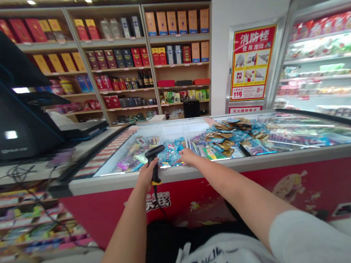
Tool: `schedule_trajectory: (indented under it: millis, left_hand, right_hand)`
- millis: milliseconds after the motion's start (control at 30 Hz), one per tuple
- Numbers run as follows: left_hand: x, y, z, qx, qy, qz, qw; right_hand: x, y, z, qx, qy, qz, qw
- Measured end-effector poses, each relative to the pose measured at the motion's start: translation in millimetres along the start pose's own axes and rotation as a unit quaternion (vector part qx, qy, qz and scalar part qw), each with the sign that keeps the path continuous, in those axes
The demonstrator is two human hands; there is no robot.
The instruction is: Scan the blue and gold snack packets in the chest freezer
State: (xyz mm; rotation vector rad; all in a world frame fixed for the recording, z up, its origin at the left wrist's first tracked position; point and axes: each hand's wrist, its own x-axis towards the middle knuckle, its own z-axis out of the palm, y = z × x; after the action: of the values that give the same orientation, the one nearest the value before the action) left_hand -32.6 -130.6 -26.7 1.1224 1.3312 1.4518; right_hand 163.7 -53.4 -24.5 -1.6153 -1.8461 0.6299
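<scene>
My left hand (148,176) is wrapped round the handle of a black barcode scanner (155,152) with yellow trim, and a cord hangs from its grip. The scanner's head points right, over the front rim of the chest freezer (105,183). Inside the freezer, my right hand (187,157) has its fingers closed at the edge of a light blue packet (172,155). Blur and small size hide the fingertips. More blue packets lie behind it. Just right of that hand, beyond a divider, brown and blue packets (227,135) form a heap.
At left, a black checkout scale (14,96) stands on a counter with loose cables (20,172). Shelves of boxed bottles (115,58) line the back wall. A lit display fridge (330,61) is at right. Glass covers the freezer's right part. Part of another person shows behind the scale.
</scene>
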Motion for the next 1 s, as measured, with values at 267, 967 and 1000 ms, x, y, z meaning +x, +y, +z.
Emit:
schedule_trajectory:
  millis: [267,967,1000]
  left_hand:
    - [-7,1,17,0.131,-0.035,0.046,0.990]
    - [-20,-9,75,0.245,-0.067,0.081,0.964]
    - [-20,-10,75,0.256,-0.061,0.082,0.961]
  right_hand:
    - [-10,47,-37,0.073,0.079,0.065,0.992]
    - [-24,83,-56,0.106,0.119,0.038,0.987]
    - [-25,81,-57,0.110,0.116,0.041,0.986]
